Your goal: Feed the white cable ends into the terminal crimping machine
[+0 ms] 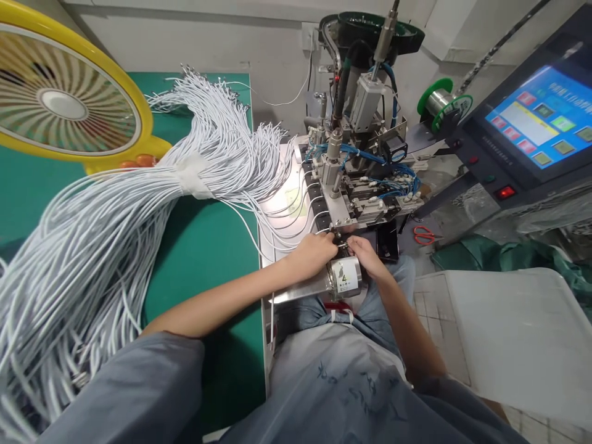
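Observation:
My left hand [315, 251] is closed at the front end of the machine [333, 185], its fingertips pinching what looks like the end of a white cable. Close beside it, my right hand [364, 253] is also pinched, at a small part too tiny to name. Several white cables [296, 229] run from the left into the machine's row of slots. Just below both hands sits a metal cylinder with a white label [346, 275]. A large bundle of white cables [115, 197], tied with a white wrap [194, 176], lies to the left.
A yellow fan [148, 111] stands on the green table [208, 259] at left. At right are a control screen [546, 117], a wire spool [441, 105], red scissors [425, 235] and a white tray [513, 333]. A black bowl feeder [379, 31] tops the machine.

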{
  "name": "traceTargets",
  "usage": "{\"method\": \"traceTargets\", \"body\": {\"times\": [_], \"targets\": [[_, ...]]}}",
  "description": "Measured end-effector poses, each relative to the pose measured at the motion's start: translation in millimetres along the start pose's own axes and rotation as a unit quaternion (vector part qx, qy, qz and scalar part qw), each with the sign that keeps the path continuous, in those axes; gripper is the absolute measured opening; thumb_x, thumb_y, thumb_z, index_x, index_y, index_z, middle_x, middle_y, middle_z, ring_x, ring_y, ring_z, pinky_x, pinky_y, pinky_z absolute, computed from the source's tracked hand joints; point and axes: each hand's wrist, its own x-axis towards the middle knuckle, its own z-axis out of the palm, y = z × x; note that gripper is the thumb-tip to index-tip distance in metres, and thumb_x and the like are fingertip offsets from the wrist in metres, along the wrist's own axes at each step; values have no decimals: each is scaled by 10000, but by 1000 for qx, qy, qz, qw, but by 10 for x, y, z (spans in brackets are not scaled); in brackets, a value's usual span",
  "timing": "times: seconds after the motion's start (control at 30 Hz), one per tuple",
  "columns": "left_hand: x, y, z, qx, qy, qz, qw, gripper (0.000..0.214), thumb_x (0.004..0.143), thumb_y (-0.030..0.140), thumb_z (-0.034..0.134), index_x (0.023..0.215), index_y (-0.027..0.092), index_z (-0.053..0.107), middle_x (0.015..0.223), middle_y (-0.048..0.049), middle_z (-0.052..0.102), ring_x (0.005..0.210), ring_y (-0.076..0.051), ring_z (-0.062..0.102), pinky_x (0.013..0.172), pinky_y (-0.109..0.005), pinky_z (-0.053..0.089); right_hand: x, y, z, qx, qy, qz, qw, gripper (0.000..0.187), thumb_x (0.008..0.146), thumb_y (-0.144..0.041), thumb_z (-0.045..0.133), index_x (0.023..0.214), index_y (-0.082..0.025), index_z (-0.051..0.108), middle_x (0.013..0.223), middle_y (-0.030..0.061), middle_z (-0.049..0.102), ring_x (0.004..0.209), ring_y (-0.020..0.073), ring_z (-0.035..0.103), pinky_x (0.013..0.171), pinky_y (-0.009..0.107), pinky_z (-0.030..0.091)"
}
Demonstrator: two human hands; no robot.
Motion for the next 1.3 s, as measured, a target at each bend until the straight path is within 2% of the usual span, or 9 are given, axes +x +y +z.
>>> {"method": "traceTargets", "body": {"times": [0.2, 0.37, 0.47, 0.57, 0.7, 0.8, 0.93, 1.1, 1.3], "targets": [[-59, 14, -67, 2, -12, -28, 1000, 202, 782, 9, 471, 745, 99, 648, 719, -97, 631, 672, -197, 632, 519, -253, 389, -42, -32, -40, -73, 105, -45, 991, 273, 713, -430, 492, 562, -209, 439, 536, -25, 413, 553, 136, 370, 545, 268, 289], [-59, -4, -83, 6, -14, -87, 996, 204, 779, -4, 465, 806, 76, 651, 820, -151, 653, 724, -236, 651, 534, -266, 398, -659, -226, 209, -123, 224, -147, 956, 209, 830, -333, 439, 682, -206, 512, 610, -3, 484, 586, 146, 416, 579, 274, 319], [-52, -23, -94, 7, -16, -123, 992, 251, 802, -7, 419, 913, 52, 637, 854, -191, 650, 761, -268, 653, 539, -287, 401, -992, -248, 577, -122, 19, -116, 985, 275, 851, -339, 452, 642, -202, 567, 552, 4, 526, 544, 142, 461, 554, 269, 340], [-42, -31, -82, 4, -20, -132, 991, 262, 819, 6, 400, 937, 58, 629, 847, -180, 656, 793, -261, 650, 563, -286, 403, -1098, -125, 1012, -110, -240, -19, 964, 332, 829, -391, 504, 569, -190, 553, 507, -7, 532, 507, 128, 485, 521, 247, 339], [-43, -31, -68, 3, -17, -137, 990, 274, 823, 5, 380, 913, 58, 632, 857, -179, 661, 793, -254, 648, 553, -277, 386, -1100, 13, 1368, -35, -342, 60, 937, 257, 826, -322, 481, 619, -178, 526, 583, -7, 579, 525, 110, 540, 527, 214, 364], [-63, -10, -106, 5, -8, -127, 992, 269, 803, 2, 383, 849, 62, 641, 830, -172, 659, 751, -250, 644, 539, -280, 371, -1139, -68, 1233, -129, -283, -4, 950, 239, 813, -237, 467, 583, -183, 505, 550, -14, 549, 538, 111, 508, 540, 221, 329], [-65, 70, -162, -52, 26, -59, 997, 232, 850, 133, 427, 769, 105, 643, 743, -108, 655, 683, -211, 625, 545, -278, 372, -1109, -249, 633, -224, -151, -51, 961, 237, 810, -242, 484, 592, -189, 562, 528, -18, 526, 525, 115, 451, 529, 241, 303], [12, 102, -52, -240, 111, 46, 963, 285, 932, 277, 397, 923, 150, 652, 839, -45, 667, 759, -152, 604, 650, -254, 413, -778, -307, 27, -72, 24, -17, 997, 150, 732, -297, 568, 644, -185, 617, 504, -19, 538, 488, 125, 484, 498, 256, 374], [54, 6, 32, -302, 145, 78, 939, 284, 938, 239, 399, 1119, 153, 600, 837, -47, 612, 771, -127, 566, 659, -221, 412, -563, -350, 94, 123, 140, -47, 981, 153, 641, -307, 679, 711, -189, 613, 592, -5, 594, 535, 126, 554, 548, 272, 471]]}}
